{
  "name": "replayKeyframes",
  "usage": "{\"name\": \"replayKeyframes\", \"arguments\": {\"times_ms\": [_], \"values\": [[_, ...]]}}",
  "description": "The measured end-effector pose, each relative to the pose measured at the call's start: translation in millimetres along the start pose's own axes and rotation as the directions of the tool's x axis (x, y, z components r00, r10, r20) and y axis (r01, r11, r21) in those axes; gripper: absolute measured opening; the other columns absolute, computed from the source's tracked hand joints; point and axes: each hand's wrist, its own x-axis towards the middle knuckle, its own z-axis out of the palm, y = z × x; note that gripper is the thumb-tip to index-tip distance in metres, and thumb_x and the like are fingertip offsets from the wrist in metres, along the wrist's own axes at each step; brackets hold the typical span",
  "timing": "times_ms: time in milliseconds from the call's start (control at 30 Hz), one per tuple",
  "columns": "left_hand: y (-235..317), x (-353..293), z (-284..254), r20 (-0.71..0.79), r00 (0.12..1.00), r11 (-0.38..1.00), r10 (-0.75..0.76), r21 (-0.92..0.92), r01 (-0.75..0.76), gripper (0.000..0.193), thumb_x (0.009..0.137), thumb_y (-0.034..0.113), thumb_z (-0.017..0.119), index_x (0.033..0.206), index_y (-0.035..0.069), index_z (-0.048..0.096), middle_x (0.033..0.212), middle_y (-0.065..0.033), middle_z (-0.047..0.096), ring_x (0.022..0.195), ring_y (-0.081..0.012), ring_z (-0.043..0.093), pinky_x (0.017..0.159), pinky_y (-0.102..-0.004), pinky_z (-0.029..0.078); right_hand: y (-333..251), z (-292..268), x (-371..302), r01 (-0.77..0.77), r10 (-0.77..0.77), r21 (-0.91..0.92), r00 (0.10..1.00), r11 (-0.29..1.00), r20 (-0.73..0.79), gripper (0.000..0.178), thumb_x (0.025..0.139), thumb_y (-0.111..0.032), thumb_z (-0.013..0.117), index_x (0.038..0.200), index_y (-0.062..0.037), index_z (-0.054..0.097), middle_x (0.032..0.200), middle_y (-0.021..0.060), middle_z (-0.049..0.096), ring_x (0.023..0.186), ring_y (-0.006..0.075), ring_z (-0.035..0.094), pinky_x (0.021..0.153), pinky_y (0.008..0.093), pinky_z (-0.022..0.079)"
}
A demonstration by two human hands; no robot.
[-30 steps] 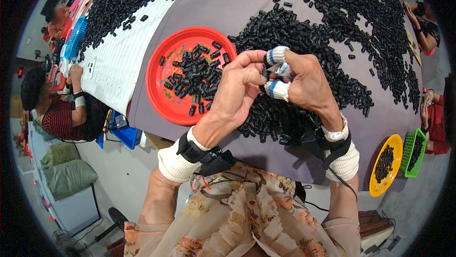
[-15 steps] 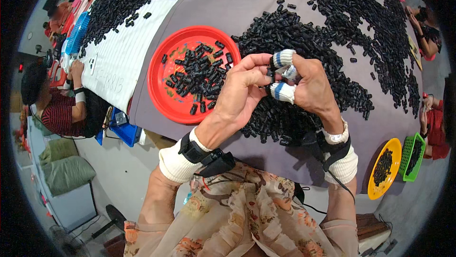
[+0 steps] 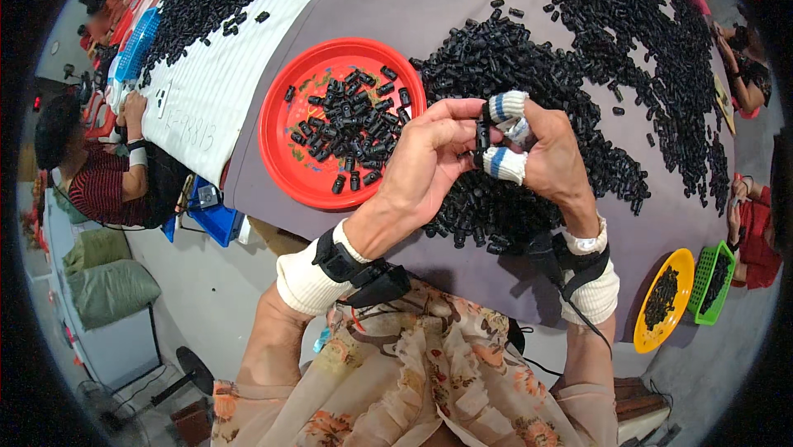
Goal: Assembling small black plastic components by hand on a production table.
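Over the near edge of a large black heap, my two hands meet at a small black barrel-shaped plastic piece (image 3: 483, 135), which looks like a cord lock. My left hand (image 3: 425, 158) pinches it between thumb and fingertips. My right hand (image 3: 555, 149) wears white knitted covers with blue stripes on its thumb and forefinger. Those two tips close on the piece from the right; the exact contact is partly hidden. Left of my hands lies a round red tray (image 3: 285, 174) holding many similar black pieces (image 3: 355, 121). The heap (image 3: 487, 54) of the same pieces spreads behind and beneath my hands.
More black pieces (image 3: 611, 26) cover the far right of the grey cloth (image 3: 396, 1). A yellow plate (image 3: 643, 327) and a green basket (image 3: 709, 315) stand at right. At left, a co-worker (image 3: 107, 174) sits by a white cloth (image 3: 215, 100) with another heap.
Both hands have shifted very slightly right and down in view, still together at the black piece. The piece now stands more upright and shows more of its length.
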Motion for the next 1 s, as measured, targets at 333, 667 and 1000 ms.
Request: {"name": "replayKeyframes", "arguments": {"times_ms": [333, 667, 1000], "values": [[2.2, -4.9, -5.0, 0.01, 1.0, 0.995, -0.003, -0.099, 0.004, 0.023, 0.084, 0.008, 0.05, 0.107, 0.001, 0.049, 0.092, -0.0075, 0.057, 0.085, -0.0135, 0.055, 0.072, -0.027, 0.044, -2.2, 2.7, 1.7, -0.03, 0.03, 0.013, 0.999, 0.999, 0.027, 0.034, 0.065, -0.014, 0.072, 0.093, -0.0023, 0.056, 0.068, 0.0044, 0.06, 0.054, 0.0103, 0.054, 0.051, 0.0241, 0.044], [51.1, -11.3, -78.1, -0.273, 0.914, 0.907, 0.3, 0.378, -0.184, 0.021, 0.082, 0.008, 0.059, 0.102, 0.002, 0.057, 0.087, -0.0029, 0.06, 0.075, -0.0096, 0.057, 0.064, -0.0227, 0.049, -7.2, -24.9, -3.5, -0.214, 0.216, 0.11, 0.976, 0.971, -0.003, 0.021, 0.079, -0.018, 0.055, 0.093, -0.0022, 0.055, 0.077, 0.003, 0.056, 0.072, 0.0099, 0.052, 0.068, 0.0242, 0.043], [61.9, -24.0, -77.5, -0.271, 0.896, 0.799, 0.351, 0.585, -0.136, 0.026, 0.082, 0.013, 0.06, 0.104, 0.0, 0.058, 0.092, -0.0071, 0.061, 0.081, -0.0108, 0.057, 0.069, -0.0237, 0.047, 15.1, -104.0, -22.5, -0.052, 0.24, 0.418, 0.879, 0.907, -0.412, 0.021, 0.09, -0.02, 0.042, 0.1, -0.0045, 0.053, 0.061, -0.0006, 0.045, 0.041, 0.0036, 0.035, 0.034, 0.0165, 0.024]]}}
